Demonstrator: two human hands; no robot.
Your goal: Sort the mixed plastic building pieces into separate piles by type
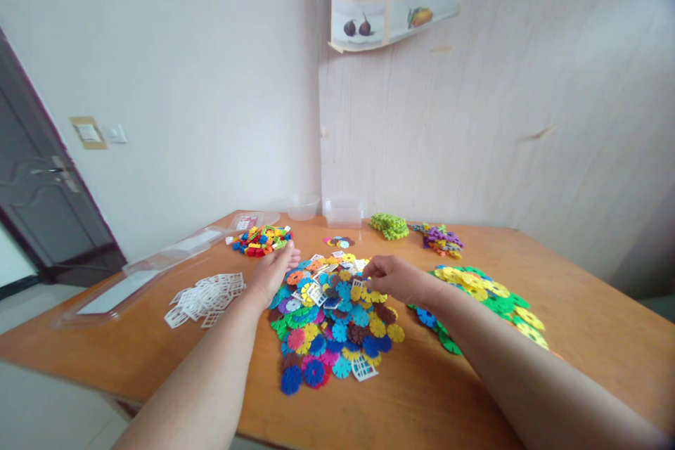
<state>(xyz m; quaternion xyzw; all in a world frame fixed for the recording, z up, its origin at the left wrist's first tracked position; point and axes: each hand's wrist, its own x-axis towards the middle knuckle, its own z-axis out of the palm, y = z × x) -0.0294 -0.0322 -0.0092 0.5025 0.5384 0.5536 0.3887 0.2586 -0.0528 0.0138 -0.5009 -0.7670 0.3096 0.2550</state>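
A heap of flat, multicoloured plastic snowflake discs [332,323] lies in the middle of a wooden table [580,316], with white window-shaped pieces mixed in. My left hand [274,271] rests palm up at the heap's left edge, fingers stretched out and holding nothing. My right hand [393,278] hovers over the heap's top right, fingers curled in a pinch on a small white piece [357,287] among yellow discs.
White lattice pieces [205,294] lie left of the heap, beside a clear plastic lid [148,274]. Small bricks [262,239], a green cluster [389,226] and a purple cluster [440,238] sit at the back, near clear tubs [342,212]. Yellow-green discs [490,295] lie on the right.
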